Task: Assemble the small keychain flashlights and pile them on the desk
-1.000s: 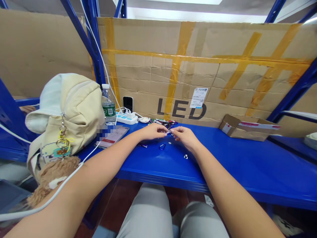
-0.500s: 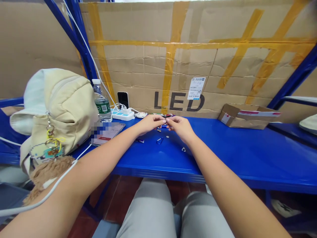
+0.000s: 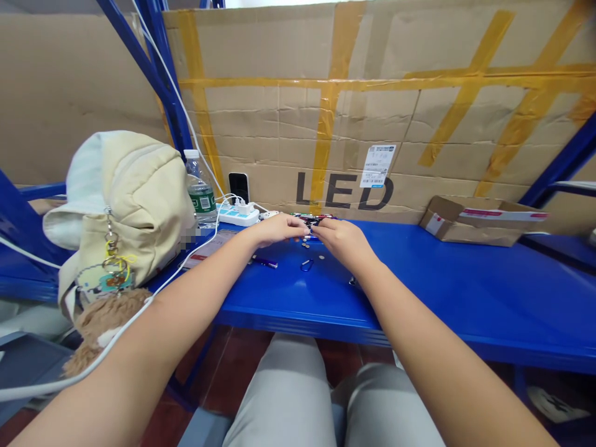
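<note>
Blue metal shelf point(image 3: 419, 292) serves as the bench. Both hands meet fingertip to fingertip over it: left hand point(image 3: 279, 228) and right hand point(image 3: 338, 239) pinch a small part point(image 3: 311, 236), too small to identify, held low above loose pieces. Carabiner point(image 3: 306, 265) and mini torch point(image 3: 265, 262) lie just beside. Cream bag point(image 3: 123, 198) and cardboard box point(image 3: 484, 220) stand well apart, obstructing nothing.

A storeroom or small workshop: blue steel racking point(image 3: 153, 74) serves as a bench, its shelf point(image 3: 465, 298) backed by taped cardboard point(image 3: 419, 112) printed "LED" (a shipping label stuck on it). Left of the hands sit a power strip point(image 3: 238, 215) and a bag point(image 3: 125, 198); right, an open carton point(image 3: 479, 221).
</note>
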`<state>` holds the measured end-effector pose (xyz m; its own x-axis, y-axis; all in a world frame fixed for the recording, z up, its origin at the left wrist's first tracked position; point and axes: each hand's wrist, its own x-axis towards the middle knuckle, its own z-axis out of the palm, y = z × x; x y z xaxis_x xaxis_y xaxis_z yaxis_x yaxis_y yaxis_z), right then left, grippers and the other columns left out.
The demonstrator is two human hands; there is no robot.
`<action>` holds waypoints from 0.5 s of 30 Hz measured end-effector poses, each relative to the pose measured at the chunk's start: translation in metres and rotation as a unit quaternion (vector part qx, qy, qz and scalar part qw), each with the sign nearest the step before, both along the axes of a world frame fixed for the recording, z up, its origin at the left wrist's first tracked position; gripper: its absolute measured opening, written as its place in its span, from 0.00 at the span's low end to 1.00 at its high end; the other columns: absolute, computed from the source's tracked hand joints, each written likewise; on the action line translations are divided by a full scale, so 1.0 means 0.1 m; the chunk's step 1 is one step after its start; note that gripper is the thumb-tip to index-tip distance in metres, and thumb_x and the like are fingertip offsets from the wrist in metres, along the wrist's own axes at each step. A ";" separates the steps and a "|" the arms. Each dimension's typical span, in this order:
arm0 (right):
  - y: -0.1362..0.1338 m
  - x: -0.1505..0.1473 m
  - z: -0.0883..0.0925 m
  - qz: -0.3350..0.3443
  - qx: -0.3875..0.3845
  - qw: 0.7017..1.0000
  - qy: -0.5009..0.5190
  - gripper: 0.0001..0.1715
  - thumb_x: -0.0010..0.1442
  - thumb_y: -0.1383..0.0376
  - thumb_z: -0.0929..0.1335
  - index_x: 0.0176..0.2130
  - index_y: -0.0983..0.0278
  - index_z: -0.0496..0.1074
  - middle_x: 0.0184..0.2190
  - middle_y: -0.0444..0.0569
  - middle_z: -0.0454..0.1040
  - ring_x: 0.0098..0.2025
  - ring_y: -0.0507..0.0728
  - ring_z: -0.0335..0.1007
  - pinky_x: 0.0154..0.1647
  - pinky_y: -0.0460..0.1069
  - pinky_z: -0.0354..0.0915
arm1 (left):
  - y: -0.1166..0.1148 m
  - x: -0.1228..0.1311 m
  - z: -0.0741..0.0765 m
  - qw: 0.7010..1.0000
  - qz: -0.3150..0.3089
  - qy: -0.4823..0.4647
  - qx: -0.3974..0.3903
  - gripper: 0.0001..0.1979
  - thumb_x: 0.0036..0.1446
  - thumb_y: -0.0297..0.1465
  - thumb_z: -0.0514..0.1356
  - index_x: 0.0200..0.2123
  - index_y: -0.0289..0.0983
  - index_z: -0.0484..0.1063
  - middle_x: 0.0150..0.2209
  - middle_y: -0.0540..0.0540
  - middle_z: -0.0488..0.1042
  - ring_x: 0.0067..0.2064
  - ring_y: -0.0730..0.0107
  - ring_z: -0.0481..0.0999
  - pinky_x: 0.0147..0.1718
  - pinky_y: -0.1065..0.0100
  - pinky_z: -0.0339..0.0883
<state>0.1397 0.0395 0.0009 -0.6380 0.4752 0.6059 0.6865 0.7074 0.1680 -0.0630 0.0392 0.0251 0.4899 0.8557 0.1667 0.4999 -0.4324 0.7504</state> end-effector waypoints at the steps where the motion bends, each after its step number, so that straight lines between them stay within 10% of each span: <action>1: 0.00 0.00 0.00 -0.001 0.006 1.000 -0.009 0.17 0.64 0.65 0.58 0.43 0.62 0.74 0.35 0.52 0.72 0.35 0.54 0.66 0.36 0.47 0.57 | 0.00 -0.01 -0.01 1.000 -0.004 0.000 0.011 0.16 0.52 0.41 0.59 0.34 0.33 0.75 0.26 0.50 0.71 0.28 0.76 0.67 0.27 0.74 0.58; 15: -0.02 -0.01 0.00 0.029 -0.231 0.952 0.200 0.13 0.61 0.63 0.59 0.27 0.64 0.66 0.25 0.46 0.70 0.29 0.53 0.64 0.33 0.46 0.58 | -0.07 0.12 0.02 0.925 -0.048 0.135 0.352 0.12 0.58 0.33 0.55 0.41 0.37 0.75 0.38 0.44 0.74 0.42 0.68 0.72 0.42 0.69 0.62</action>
<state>0.1385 0.0373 0.0009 -0.4329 0.7212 0.5408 0.5873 0.6808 -0.4377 -0.0506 0.0321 0.0273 0.6633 0.5324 0.5259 0.5621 -0.8184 0.1196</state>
